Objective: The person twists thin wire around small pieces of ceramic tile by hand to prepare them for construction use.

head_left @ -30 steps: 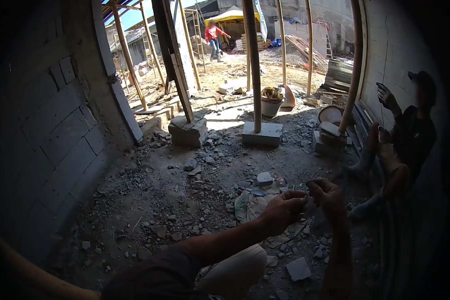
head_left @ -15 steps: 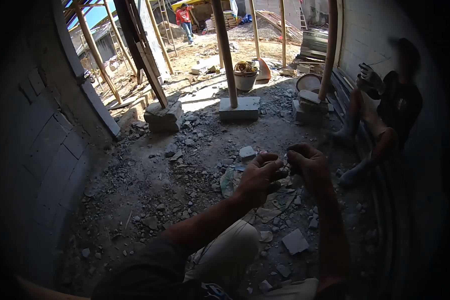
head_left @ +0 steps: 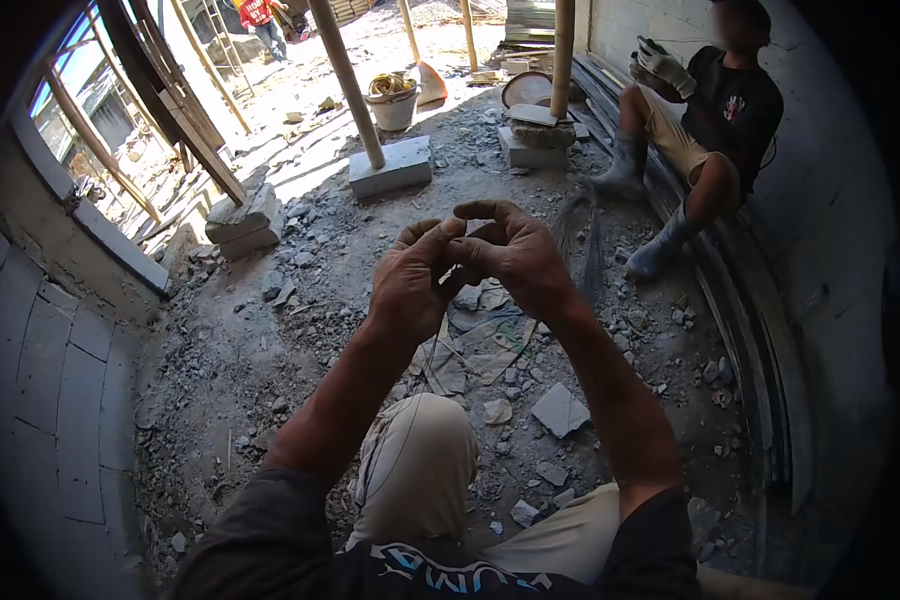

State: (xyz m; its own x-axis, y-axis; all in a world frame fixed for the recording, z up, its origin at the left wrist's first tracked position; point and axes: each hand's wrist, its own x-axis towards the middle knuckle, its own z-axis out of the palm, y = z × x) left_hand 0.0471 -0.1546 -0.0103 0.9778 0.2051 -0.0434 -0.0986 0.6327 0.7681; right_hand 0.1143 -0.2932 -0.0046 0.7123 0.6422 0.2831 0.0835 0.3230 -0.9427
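My left hand (head_left: 410, 275) and my right hand (head_left: 510, 248) meet in front of me above the ground, fingertips touching. Each is closed in a pinch. A thin wire (head_left: 390, 450) hangs from beneath my left hand and curves down past my raised knee (head_left: 422, 450). The piece between the fingertips is too fine to see clearly, and my right fingers partly cover it. Under the hands lies a flattened, dirty sack (head_left: 495, 345) among stone chips.
A seated co-worker (head_left: 735, 110) in gloves and boots is at the right, beside long metal lengths (head_left: 735, 310). A bundle of thin strands (head_left: 578, 235) lies nearby. Posts stand on blocks (head_left: 390, 168); a bucket (head_left: 393, 105) is behind. Rubble and a broken slab (head_left: 560, 410) cover the floor.
My view has tilted down and turned right. The hands have come together from slightly apart, fingertips now touching. The co-worker remains seated with hands raised.
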